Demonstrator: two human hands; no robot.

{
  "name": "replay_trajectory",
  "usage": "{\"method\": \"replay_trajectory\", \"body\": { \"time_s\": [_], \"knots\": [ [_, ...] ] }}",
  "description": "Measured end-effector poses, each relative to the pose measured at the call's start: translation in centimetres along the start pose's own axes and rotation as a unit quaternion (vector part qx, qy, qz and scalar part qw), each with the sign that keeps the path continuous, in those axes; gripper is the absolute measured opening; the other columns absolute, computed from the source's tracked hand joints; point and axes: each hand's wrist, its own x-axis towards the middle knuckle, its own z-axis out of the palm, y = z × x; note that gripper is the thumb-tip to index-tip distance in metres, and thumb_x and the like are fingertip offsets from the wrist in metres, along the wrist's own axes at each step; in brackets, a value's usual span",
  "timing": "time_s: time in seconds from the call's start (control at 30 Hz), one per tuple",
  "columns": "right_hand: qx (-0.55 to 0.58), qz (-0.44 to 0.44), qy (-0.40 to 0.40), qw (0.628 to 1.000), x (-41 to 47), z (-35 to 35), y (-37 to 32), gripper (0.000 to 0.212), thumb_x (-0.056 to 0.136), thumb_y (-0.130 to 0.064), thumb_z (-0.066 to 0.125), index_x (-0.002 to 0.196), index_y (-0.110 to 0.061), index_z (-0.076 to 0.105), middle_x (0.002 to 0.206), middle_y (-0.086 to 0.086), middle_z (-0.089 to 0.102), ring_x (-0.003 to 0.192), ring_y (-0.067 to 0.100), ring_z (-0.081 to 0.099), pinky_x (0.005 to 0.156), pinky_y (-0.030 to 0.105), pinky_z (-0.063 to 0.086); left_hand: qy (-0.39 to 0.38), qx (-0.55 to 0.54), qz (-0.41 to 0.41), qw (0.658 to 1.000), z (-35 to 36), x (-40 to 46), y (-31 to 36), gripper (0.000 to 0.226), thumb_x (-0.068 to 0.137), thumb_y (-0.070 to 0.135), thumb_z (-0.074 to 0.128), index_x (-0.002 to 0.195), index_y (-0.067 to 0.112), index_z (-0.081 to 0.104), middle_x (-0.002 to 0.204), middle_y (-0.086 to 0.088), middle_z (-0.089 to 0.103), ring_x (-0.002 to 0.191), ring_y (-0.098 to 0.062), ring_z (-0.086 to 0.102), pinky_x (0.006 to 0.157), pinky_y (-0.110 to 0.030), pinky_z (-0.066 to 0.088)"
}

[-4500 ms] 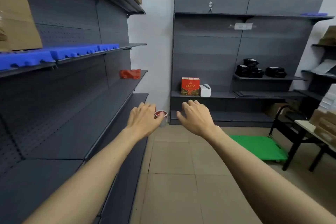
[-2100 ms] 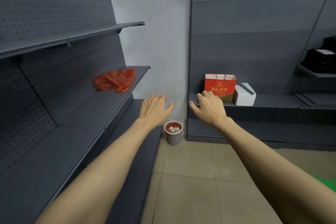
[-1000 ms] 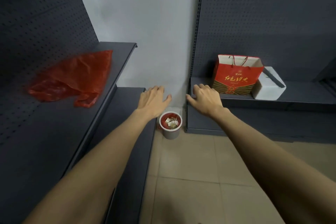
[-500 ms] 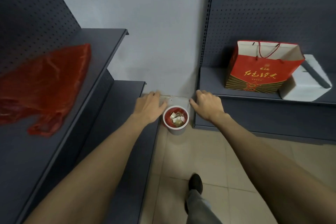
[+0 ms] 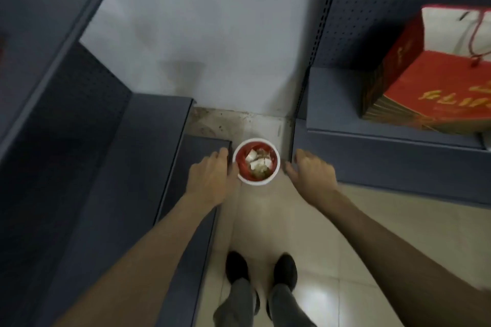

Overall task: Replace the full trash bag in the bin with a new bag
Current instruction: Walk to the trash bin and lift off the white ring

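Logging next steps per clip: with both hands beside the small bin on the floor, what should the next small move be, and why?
Probably lower both hands to pinch the red bag's edge at the rim. The left hand and right hand flank the bin, open and holding nothing, and the red bag inside still holds scraps.

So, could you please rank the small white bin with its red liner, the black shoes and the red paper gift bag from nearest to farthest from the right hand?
From the right hand:
1. Small white bin with red liner, just to its left.
2. Black shoes, below on the floor.
3. Red paper gift bag, up right on the shelf.
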Motion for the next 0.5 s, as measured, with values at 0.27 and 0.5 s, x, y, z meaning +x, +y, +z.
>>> {"method": "replay_trajectory", "body": {
  "time_s": [0.27, 0.5],
  "knots": [
    [0.013, 0.028, 0.003, 1.000, 10.8, 18.0, 3.2, 0.032, 0.098, -0.041, 0.043, 0.103, -0.010, 0.050, 0.096, 0.009, 0.063, 0.072, 0.027, 0.055, 0.060, 0.032, 0.034, -0.003, -0.015, -0.021, 1.000, 18.2, 9.1, -4.2, 0.032, 0.100, 0.042, 0.038, 0.115, 0.015, 0.050, 0.094, -0.005, 0.062, 0.075, -0.020, 0.058, 0.058, -0.031, 0.039],
    [-0.003, 0.030, 0.012, 0.999, 17.5, 33.6, 7.7, 0.033, 0.100, -0.042, 0.039, 0.105, -0.010, 0.048, 0.090, 0.009, 0.064, 0.067, 0.025, 0.051, 0.057, 0.033, 0.038, 0.013, -0.027, -0.011, 0.999, 34.5, 15.6, -8.6, 0.033, 0.101, 0.038, 0.041, 0.119, 0.011, 0.049, 0.091, -0.008, 0.060, 0.067, -0.017, 0.048, 0.055, -0.031, 0.033]
  ]
}}
